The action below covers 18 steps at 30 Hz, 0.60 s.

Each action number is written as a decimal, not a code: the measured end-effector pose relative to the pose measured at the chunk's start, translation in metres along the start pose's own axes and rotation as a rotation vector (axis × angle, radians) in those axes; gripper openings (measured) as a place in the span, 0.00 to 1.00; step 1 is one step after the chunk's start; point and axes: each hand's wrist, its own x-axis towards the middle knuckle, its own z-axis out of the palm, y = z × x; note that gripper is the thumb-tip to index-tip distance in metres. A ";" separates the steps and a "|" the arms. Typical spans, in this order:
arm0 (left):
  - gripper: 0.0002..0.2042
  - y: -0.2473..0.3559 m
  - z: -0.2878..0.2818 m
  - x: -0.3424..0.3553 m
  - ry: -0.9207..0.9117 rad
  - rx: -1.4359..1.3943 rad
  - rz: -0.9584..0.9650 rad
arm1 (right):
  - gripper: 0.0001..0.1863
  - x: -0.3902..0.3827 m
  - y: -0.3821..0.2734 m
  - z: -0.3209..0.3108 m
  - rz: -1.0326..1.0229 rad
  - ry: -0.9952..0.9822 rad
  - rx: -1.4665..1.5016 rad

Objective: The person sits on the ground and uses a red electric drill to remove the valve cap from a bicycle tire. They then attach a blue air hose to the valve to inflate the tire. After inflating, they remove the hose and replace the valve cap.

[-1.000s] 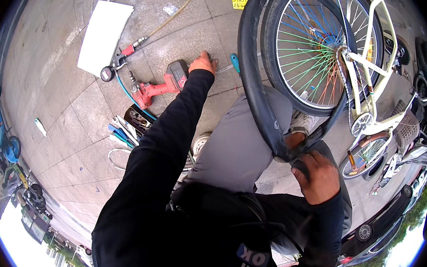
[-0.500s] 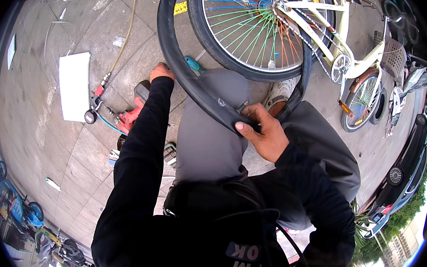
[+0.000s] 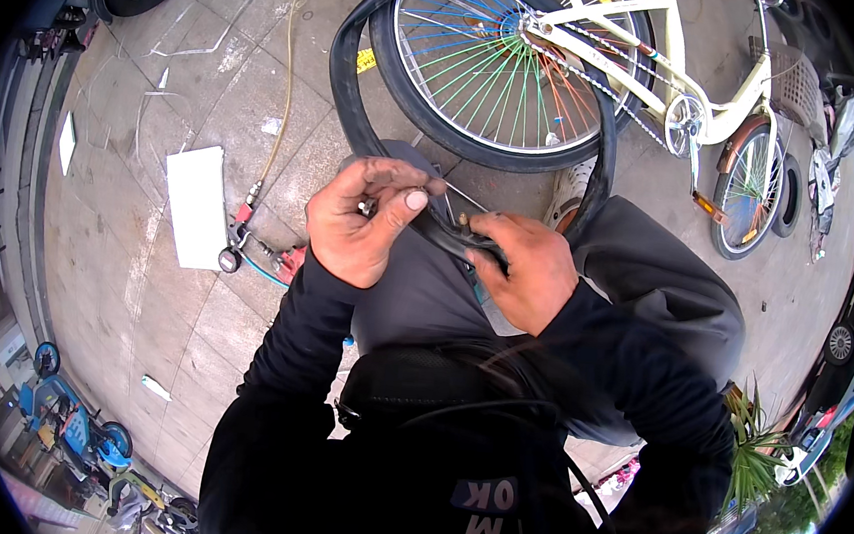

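As right fingers (image 3: pixel 510 235) grip tube (image 3: pixel 343 75), shirt lettering (image 3: pixel 503 494) shows.

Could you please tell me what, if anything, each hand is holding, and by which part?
The right hand grips the black tube beside its brassy valve. The left hand seems to hold a small shiny piece, part unclear.

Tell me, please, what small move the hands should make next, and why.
I would probably bring the left hand, with its small shiny piece, to the brass-coloured stem, since the right hand grips the black tube beside it, the stem exposed.
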 end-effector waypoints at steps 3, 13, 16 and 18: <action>0.08 -0.001 0.015 -0.002 -0.092 -0.016 -0.073 | 0.15 0.003 -0.006 -0.003 -0.004 -0.030 0.000; 0.09 -0.006 0.009 -0.006 0.014 -0.124 -0.238 | 0.11 0.009 -0.008 -0.016 -0.019 -0.052 0.000; 0.09 -0.006 0.011 -0.007 0.009 -0.115 -0.214 | 0.10 0.011 -0.010 -0.020 -0.027 -0.072 -0.019; 0.09 -0.004 0.014 -0.007 0.001 -0.078 -0.210 | 0.10 0.012 -0.009 -0.019 -0.036 -0.084 -0.020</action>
